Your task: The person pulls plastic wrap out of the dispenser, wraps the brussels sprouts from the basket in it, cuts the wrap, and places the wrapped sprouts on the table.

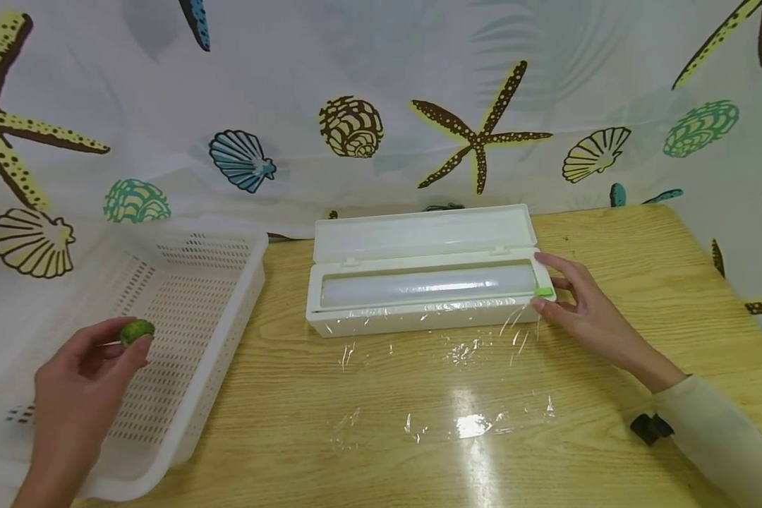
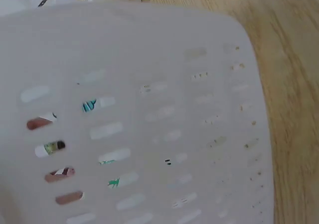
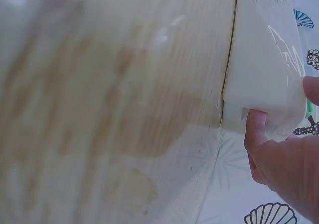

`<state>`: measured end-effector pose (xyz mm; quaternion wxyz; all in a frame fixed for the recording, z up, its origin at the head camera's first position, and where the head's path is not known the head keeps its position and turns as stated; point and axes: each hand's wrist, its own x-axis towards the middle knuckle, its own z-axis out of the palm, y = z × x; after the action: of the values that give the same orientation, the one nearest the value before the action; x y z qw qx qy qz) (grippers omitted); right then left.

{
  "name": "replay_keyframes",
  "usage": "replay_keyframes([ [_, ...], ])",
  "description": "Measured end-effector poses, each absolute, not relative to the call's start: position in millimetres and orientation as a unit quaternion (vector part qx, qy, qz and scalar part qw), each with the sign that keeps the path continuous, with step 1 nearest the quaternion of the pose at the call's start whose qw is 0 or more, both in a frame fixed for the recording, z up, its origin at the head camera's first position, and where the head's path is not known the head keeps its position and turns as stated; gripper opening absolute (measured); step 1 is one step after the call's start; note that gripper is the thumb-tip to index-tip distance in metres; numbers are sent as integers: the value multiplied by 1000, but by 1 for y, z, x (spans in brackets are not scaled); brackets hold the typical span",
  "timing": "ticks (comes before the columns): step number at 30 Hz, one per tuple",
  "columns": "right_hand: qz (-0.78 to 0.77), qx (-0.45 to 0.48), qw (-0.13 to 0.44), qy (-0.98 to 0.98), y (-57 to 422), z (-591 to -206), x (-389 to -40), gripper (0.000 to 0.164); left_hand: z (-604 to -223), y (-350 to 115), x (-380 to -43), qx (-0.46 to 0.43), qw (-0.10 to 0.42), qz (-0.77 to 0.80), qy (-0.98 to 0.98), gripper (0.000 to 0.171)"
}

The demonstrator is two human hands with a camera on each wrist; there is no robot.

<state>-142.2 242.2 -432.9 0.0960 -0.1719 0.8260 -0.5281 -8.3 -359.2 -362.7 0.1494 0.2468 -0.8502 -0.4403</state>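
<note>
My left hand (image 1: 82, 388) pinches a small round green fruit (image 1: 137, 330) between thumb and fingers, above a white slotted plastic basket (image 1: 219, 331). The left wrist view is mostly filled by the basket's wall (image 2: 149, 45); bits of the hand show through its slots, and the fruit is mostly hidden. At the centre sits a white cling film dispenser (image 1: 419, 323), its lid (image 1: 422, 236) raised and the film roll (image 1: 413, 286) inside. My right hand (image 1: 587, 310) grips the dispenser's right end, thumb in front, beside a green slider (image 1: 545, 291). Clear cling film (image 1: 413, 427) spreads forward from the dispenser over the table.
The wooden table (image 1: 648, 282) reaches back to a white curtain (image 1: 381, 70) printed with shells and starfish. A small black object (image 1: 651, 427) is beside the right sleeve (image 1: 711, 437). The basket takes up the left side of the table.
</note>
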Motion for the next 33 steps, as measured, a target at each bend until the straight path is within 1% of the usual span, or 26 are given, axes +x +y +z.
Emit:
replay_keyframes([
  [7, -521, -174, 96, 830, 240, -435, -144, 73, -361, -342, -6, 232, 188, -477, -827, 37],
  [11, -520, -172, 95, 831, 240, -435, -145, 73, -362, -327, -6, 200, 209, -490, -822, 38],
  [15, -516, -171, 96, 834, 239, -433, -146, 73, -364, -313, -6, 156, 217, -519, -812, 38],
  [19, -516, -173, 95, 834, 239, -432, -147, 72, -364, -302, -5, 123, 214, -549, -799, 39],
  [25, -515, -174, 93, 834, 240, -432, -147, 72, -357, -285, 1, 74, 202, -515, -830, 40],
  [33, -513, -168, 93, 837, 242, -432, -144, 72, -359, -259, 7, 26, 176, -533, -827, 40],
])
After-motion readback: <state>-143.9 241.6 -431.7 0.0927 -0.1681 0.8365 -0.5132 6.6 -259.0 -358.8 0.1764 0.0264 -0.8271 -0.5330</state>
